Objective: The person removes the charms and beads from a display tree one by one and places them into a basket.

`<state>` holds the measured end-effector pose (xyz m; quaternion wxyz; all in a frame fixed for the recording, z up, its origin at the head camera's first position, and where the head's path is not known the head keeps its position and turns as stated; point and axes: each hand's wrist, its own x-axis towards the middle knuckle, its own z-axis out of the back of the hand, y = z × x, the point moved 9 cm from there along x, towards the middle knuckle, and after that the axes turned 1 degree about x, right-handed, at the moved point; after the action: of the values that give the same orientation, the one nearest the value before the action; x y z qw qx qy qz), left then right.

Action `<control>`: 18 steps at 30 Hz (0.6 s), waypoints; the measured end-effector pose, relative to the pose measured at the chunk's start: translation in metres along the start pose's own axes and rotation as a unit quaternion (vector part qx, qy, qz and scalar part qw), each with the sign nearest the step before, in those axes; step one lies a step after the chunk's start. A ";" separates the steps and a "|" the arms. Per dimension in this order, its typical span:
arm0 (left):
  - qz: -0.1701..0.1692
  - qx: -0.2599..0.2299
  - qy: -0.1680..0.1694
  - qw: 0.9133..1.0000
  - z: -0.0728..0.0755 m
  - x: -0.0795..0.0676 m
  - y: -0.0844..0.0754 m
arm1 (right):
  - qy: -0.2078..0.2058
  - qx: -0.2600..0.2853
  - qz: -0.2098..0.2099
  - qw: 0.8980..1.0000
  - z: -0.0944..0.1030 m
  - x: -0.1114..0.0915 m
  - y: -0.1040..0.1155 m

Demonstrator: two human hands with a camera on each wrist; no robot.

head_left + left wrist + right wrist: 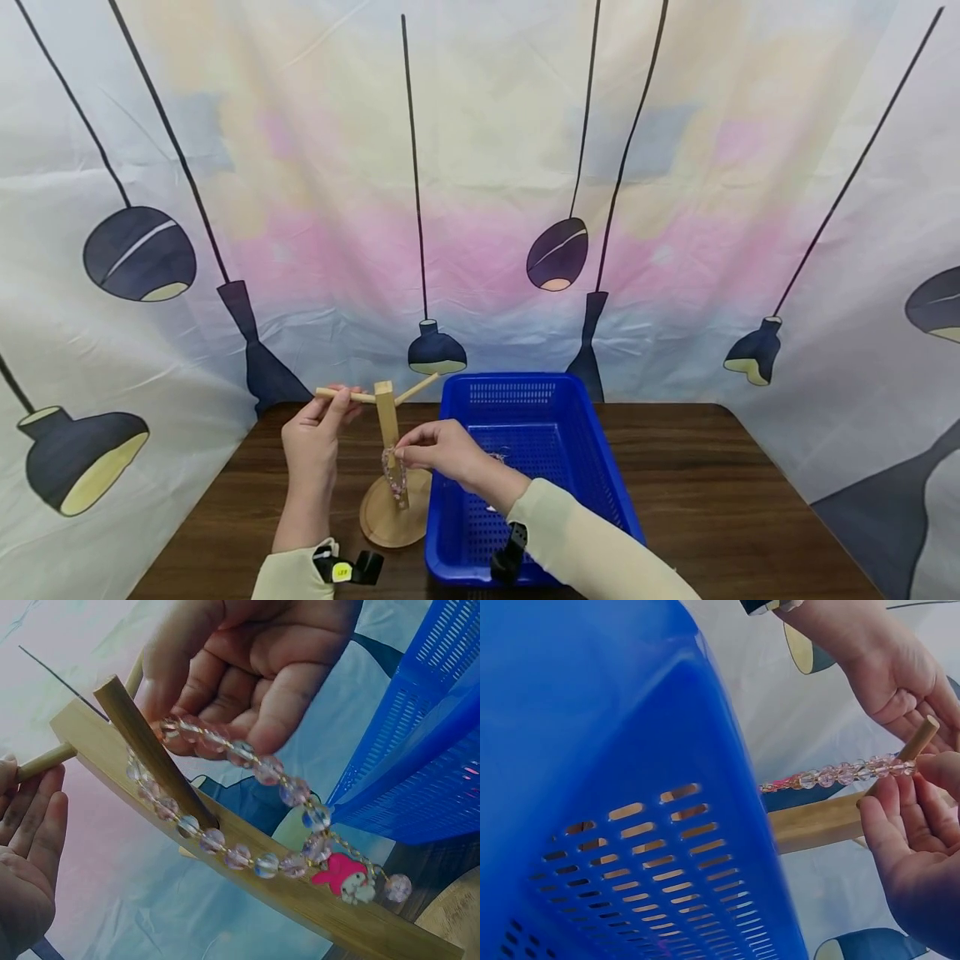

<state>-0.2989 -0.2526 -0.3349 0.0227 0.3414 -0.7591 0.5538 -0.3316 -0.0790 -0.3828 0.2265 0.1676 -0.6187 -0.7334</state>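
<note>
A wooden stand with slanted pegs rises from a round base at the table's left. My left hand holds one upper peg between thumb and fingers. Lower on the post, my right hand pinches a bracelet of clear and pinkish beads by its upper end. In the left wrist view the loop lies around a short peg, its strands to either side. A pink-hooded character charm and a short chain with an end bead hang from the bracelet's lower end.
Just right of the stand, a blue plastic basket with slotted walls stands on the dark wooden table. Small light-coloured items lie in it, partly behind the right forearm. A printed curtain hangs behind the table.
</note>
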 end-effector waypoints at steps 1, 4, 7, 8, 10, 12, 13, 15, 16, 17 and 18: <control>0.000 -0.001 0.000 1.000 0.000 0.000 0.000 | 0.003 0.000 0.002 1.000 0.000 -0.001 0.001; -0.006 -0.004 0.001 1.000 0.001 0.000 0.000 | 0.011 0.002 0.006 1.000 -0.001 -0.001 0.002; -0.012 -0.006 0.002 1.000 0.002 0.000 -0.002 | 0.017 0.004 0.008 1.000 -0.003 -0.002 0.005; -0.013 -0.005 0.002 1.000 0.002 0.000 -0.002 | 0.019 0.005 0.009 1.000 -0.003 -0.003 0.006; -0.014 -0.005 0.003 1.000 0.002 0.000 -0.002 | 0.025 0.007 0.011 1.000 -0.004 -0.005 0.007; -0.012 -0.004 0.004 1.000 0.002 -0.001 -0.002 | 0.029 0.008 0.014 0.999 -0.005 -0.007 0.008; -0.011 -0.002 0.005 1.000 0.002 -0.001 -0.002 | 0.031 0.006 0.017 0.999 -0.005 -0.008 0.009; -0.008 0.001 0.007 1.000 0.001 -0.001 -0.002 | 0.033 -0.002 0.025 0.999 -0.004 -0.011 0.011; -0.007 0.005 0.008 1.000 0.000 -0.001 -0.002 | 0.033 -0.007 0.030 0.999 -0.004 -0.012 0.012; -0.006 0.009 0.009 1.000 0.000 -0.001 -0.002 | 0.033 -0.012 0.032 0.999 -0.003 -0.013 0.013; -0.005 0.012 0.010 1.000 -0.001 -0.001 -0.002 | 0.034 -0.017 0.035 0.999 -0.003 -0.014 0.014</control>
<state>-0.2977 -0.2519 -0.3336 0.0289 0.3394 -0.7503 0.5666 -0.3164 -0.0755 -0.3698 0.2756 0.1665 -0.6034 -0.7295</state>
